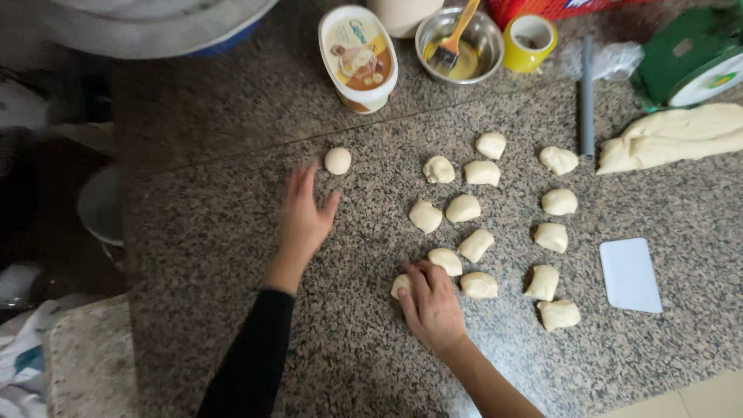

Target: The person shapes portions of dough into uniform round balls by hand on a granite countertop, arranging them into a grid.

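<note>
Bare speckled granite table (209,255) is lying open left of the crowded pale raw dough pieces (464,209); a white plastic scraper (630,274) is blocking the right.

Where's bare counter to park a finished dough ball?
Free: the granite left of the left hand, below the lone round ball, and the near strip between the right hand and white scraper. Crowded: the dough pieces cluster mid-counter, and the back edge around the tub and steel bowl.
</note>
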